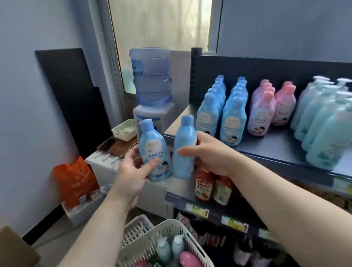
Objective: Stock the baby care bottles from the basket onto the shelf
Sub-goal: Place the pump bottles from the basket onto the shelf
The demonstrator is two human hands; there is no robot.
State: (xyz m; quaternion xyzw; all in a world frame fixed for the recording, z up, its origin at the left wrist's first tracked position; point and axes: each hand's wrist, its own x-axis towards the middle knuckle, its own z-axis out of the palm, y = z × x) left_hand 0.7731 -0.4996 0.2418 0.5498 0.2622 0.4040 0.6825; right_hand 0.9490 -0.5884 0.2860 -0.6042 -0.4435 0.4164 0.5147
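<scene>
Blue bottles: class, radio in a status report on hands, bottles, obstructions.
Left hand grips one blue bottle; right hand grips another. Both upright, short of the shelf. More in basket. Blue rows full; nothing blocking.

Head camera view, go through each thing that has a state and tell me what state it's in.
Left hand: gripping a blue bottle, upright, label facing the camera.
Right hand: gripping a second blue bottle, upright, label turned away.
Shelf: partly stocked with rows of blue, pink and green bottles.
Basket: bottles left inside.
Water jug: upside down on its dispenser.
</scene>
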